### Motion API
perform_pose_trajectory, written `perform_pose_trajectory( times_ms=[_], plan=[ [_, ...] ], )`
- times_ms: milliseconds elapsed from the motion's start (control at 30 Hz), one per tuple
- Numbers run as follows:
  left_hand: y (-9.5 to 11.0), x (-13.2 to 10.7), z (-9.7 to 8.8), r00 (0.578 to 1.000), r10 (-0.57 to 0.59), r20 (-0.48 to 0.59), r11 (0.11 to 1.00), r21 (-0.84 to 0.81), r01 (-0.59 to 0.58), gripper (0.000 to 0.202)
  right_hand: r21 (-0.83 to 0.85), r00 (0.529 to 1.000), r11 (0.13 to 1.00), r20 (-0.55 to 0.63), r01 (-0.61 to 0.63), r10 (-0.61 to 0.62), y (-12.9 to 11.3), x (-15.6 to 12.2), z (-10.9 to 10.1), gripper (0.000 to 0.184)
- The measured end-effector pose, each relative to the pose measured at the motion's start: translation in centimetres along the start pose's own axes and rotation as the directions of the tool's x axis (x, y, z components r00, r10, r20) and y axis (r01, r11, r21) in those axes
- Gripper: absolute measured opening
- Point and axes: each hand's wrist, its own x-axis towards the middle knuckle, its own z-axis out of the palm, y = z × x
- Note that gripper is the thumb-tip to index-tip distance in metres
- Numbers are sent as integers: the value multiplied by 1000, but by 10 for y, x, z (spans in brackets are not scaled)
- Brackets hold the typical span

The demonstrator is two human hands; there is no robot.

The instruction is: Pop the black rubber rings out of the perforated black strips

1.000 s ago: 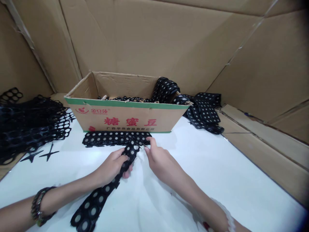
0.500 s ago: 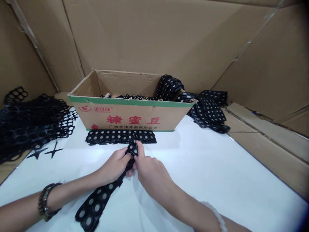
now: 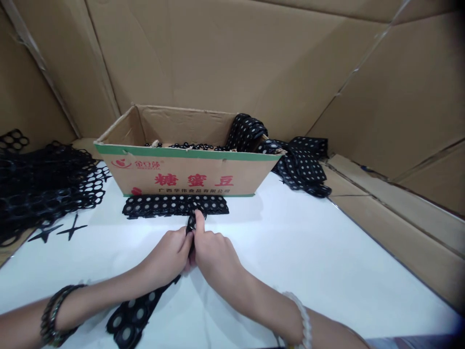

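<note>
A black strip with rows of pale grey discs (image 3: 140, 312) runs slantwise from the front of the white table up between my hands. My left hand (image 3: 170, 254) is closed around its upper part, thumb on top. Pressed against it, my right hand (image 3: 214, 254) grips the same strip, its index finger stretched forward along the upper end. That end reaches over a stack of similar black disc strips (image 3: 156, 206) lying crosswise before the box. Fingers and palms hide the strip's middle.
An open cardboard box (image 3: 181, 169) holds black ring pieces and a draped disc sheet (image 3: 245, 132). More disc sheets (image 3: 303, 167) pile up at its right. Black perforated webbing (image 3: 47, 179) heaps at left, near two star-shaped scraps (image 3: 72, 227). Cardboard walls (image 3: 218, 58) enclose the table.
My hands have drawn closer together on the strip, covering more of it. The whole view has shifted slightly, so the box and piles appear further left.
</note>
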Motion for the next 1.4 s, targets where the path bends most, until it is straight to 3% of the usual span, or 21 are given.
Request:
perform_pose_trajectory(
  times_ms=[200,467,700,867,900,1000,1067,1400],
  plan=[
    [4,0,1,1000,9,23,999,-46,-8,40,93,1000,995,-7,17,-16,4,1,-2,63],
    [1,-1,1,999,-36,23,999,37,35,39,130,1000,991,-6,-3,3,2,-3,-1,57],
    [-7,12,-1,997,-80,24,977,-197,83,40,209,991,976,-101,-63,86,21,8,-9,51],
    [-10,10,1,990,-142,-27,975,-175,135,43,301,910,928,-279,-219,306,42,7,-28,40],
    [-10,10,1,989,-146,-18,974,-180,140,43,327,922,923,-256,-201,291,43,5,-29,40],
    [-10,12,2,992,-126,-22,973,-196,120,43,316,988,947,-120,-51,93,37,-4,-21,42],
    [-9,13,2,993,-113,-34,974,-202,104,42,233,997,972,-75,6,12,31,-6,-13,44],
    [-12,12,3,995,-95,-16,971,-224,89,40,79,994,996,-99,44,-36,32,-2,6,47]
  ],
)
